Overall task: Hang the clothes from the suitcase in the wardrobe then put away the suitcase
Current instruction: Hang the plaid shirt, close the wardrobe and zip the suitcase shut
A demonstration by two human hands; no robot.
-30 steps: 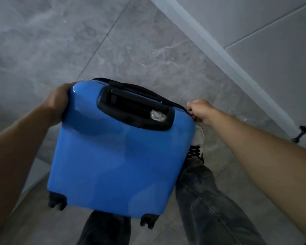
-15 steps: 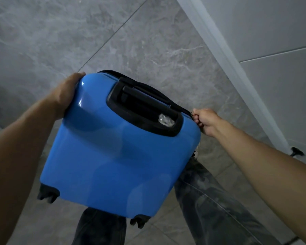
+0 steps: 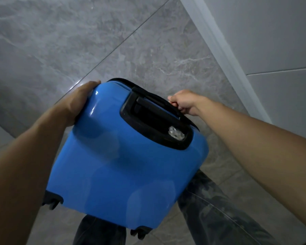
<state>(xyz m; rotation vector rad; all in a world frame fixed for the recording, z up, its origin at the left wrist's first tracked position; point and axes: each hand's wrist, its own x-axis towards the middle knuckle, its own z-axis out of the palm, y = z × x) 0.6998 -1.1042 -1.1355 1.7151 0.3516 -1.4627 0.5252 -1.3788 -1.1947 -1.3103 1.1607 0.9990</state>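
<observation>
Over the grey marbled floor tiles (image 3: pixel 78 41), in the head view, a blue suitcase (image 3: pixel 124 167) is held up off the ground between two bare arms, at the middle of the frame. Its broad glossy shell faces the camera, and its top end tilts away toward 12 o'clock. At 10 o'clock from its centre, the left hand (image 3: pixel 78 101) grips the upper corner with the palm flat against the side. The thumb lies along the top edge, while the other fingers go round the far side out of sight. At 1 o'clock, the right hand (image 3: pixel 184 102) is curled into a tight fist at the black zip band (image 3: pixel 124 81) on the case's far edge. It pinches something there that is too small to make out. Between the hands sits a black handle recess (image 3: pixel 148 119), with a crumpled scrap of clear plastic (image 3: pixel 176 134) lodged at its right end. Black wheels show at the lower end of the case, one wheel (image 3: pixel 52 200) at 8 o'clock and another (image 3: pixel 140 233) at 6 o'clock. Below, from 6 to 4 o'clock, are the person's legs in dark mottled trousers (image 3: pixel 210 209). A white skirting board (image 3: pixel 224 55) runs diagonally at 1 o'clock, and a pale wall (image 3: pixel 272 32) lies beyond it.
</observation>
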